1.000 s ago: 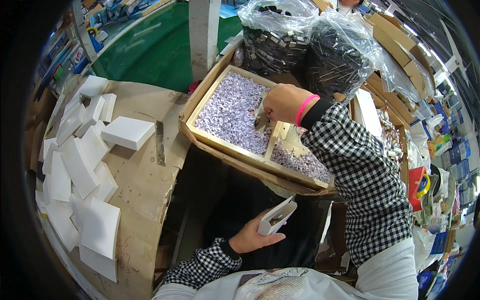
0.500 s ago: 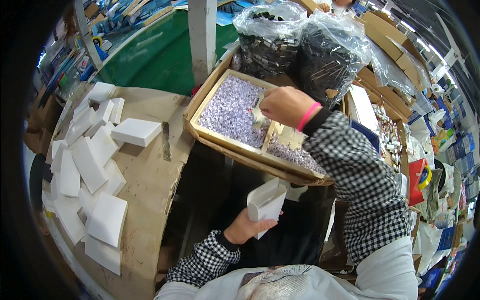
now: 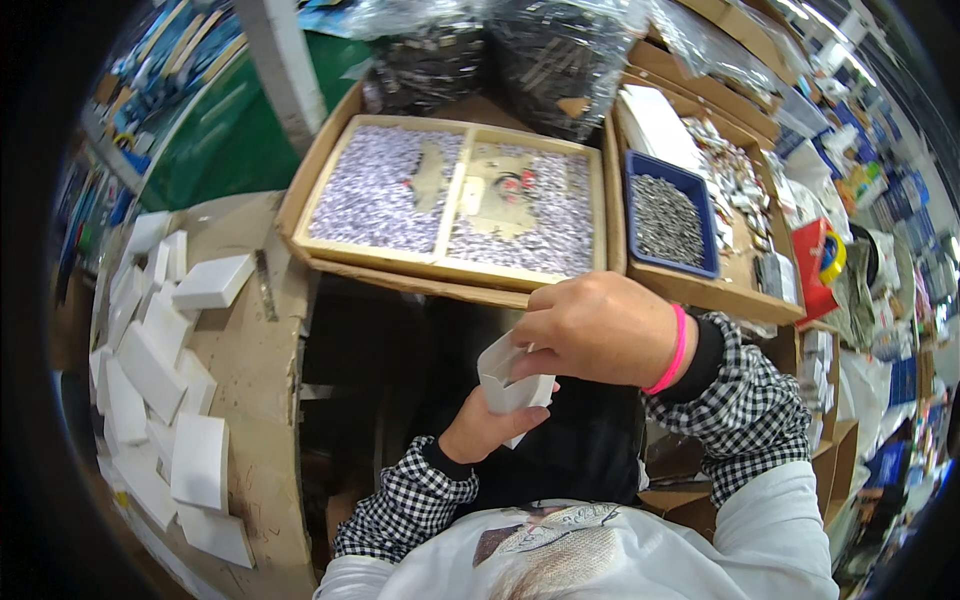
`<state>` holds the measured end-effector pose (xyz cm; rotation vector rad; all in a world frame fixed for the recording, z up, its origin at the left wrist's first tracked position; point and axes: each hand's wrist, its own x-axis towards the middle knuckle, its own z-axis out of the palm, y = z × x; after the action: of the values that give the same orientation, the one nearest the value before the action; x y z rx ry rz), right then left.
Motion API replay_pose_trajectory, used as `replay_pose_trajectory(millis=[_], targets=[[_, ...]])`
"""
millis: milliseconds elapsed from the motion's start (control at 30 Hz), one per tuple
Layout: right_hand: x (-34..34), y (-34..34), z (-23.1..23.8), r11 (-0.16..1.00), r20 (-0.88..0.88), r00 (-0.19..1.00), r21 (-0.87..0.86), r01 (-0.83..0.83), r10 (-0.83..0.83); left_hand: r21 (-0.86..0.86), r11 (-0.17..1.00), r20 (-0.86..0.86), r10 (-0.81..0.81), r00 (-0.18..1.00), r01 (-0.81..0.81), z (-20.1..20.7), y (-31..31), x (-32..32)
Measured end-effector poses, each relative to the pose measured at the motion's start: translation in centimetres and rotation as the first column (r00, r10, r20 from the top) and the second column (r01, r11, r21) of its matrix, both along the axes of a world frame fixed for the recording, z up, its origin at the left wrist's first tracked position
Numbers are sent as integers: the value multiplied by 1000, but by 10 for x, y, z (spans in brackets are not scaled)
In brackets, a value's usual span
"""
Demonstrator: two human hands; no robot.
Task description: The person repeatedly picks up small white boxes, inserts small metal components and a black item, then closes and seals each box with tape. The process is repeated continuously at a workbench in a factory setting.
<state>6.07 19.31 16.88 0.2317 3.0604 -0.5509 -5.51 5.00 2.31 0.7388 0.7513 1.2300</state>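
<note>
In my left hand is a small white carton, gripped around its lower part with its open end up, in front of my body. My right hand, with a pink band at the wrist, is at the mouth of the carton. Its fingers are bent together and dip into the opening; whatever they hold is hidden. Beyond the hands lies a shallow two-part wooden tray with many tiny pale lilac-grey pieces in both compartments. Bare patches of its bottom show in each.
A heap of closed white cartons covers part of the brown board on the left. Right of the tray stands a blue bin of small grey metal parts. Plastic bags of dark parts stand behind, near a grey post.
My right hand has come from the tray back to the carton's opening. My left hand still holds the carton. The view has shifted, bringing the blue bin fully into sight.
</note>
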Motion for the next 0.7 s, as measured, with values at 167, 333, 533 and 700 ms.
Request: replay_pose_trajectory(millis=[167, 333, 533, 700], targets=[[34, -16, -16, 987, -235, 967, 105, 125, -98, 22, 1000, 97, 9, 995, -11, 4, 7, 23], [72, -1, -12, 957, -359, 902, 68, 283, -242, 26, 991, 83, -133, 988, 131, -1, 13, 32], [101, 91, -7, 738, -295, 761, 210, 641, -577, -50, 992, 132, -109, 985, 116, -10, 10, 37], [91, 118, -34, 772, -194, 839, 330, 543, -508, -63, 990, 110, -115, 987, 123, -10, 9, 36]])
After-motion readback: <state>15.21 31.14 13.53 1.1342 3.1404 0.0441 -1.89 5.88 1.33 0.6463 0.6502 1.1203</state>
